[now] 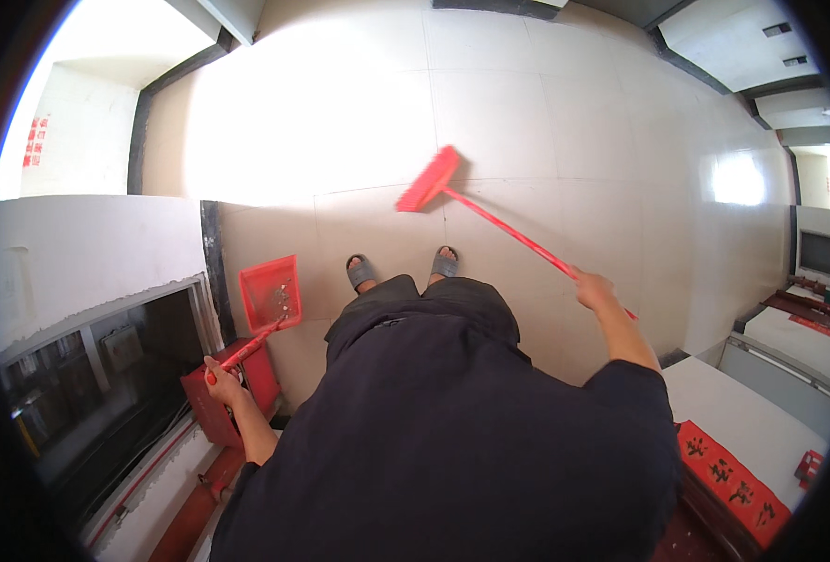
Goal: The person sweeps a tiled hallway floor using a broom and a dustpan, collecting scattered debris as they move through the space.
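My right hand (595, 289) grips the red handle of a broom (428, 180). The broom's head is on or just above the tiled floor (488, 126), ahead of my feet, and its bristles look slightly blurred. On the other side, my left hand (225, 383) is closed around the handle of a red plastic dustpan (269, 288). Small grey and pale bits of debris (285, 298) lie in the pan. Whether the pan touches the floor I cannot tell.
A red metal box (264, 372) stands by the left wall below my left hand. A thick red pipe (193, 506) runs nearby. Left is a dark glazed opening (106, 372). A red banner with writing (734, 485) hangs at the lower right. My sandalled feet (445, 261) are on the tiles.
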{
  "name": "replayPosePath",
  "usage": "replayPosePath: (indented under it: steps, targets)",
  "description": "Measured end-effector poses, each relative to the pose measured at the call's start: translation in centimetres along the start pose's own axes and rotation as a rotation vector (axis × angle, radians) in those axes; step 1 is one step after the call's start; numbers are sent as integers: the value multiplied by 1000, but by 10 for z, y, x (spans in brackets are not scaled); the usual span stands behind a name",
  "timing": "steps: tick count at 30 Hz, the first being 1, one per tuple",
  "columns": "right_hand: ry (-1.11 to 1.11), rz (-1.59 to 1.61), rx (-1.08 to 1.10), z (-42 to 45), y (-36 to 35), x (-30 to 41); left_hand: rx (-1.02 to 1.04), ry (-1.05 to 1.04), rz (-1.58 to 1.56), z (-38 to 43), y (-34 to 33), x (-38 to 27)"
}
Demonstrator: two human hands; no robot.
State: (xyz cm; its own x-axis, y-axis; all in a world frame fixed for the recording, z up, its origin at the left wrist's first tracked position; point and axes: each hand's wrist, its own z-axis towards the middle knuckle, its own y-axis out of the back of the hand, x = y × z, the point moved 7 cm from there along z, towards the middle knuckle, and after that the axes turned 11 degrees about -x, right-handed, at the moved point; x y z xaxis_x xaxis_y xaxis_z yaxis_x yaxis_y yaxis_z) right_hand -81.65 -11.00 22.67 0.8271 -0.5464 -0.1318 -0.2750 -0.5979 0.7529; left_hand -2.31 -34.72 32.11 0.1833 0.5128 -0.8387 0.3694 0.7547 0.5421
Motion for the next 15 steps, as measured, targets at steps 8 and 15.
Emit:
replayPosePath:
  steps: [8, 15]
  targets:
    - [-234, 47, -88, -80, 14, -132, -41, 103, -59, -20, -9, 15]
    - [-4, 5, -155, -80, 21, -74, -76, 183, -98, -12, 10, 21]
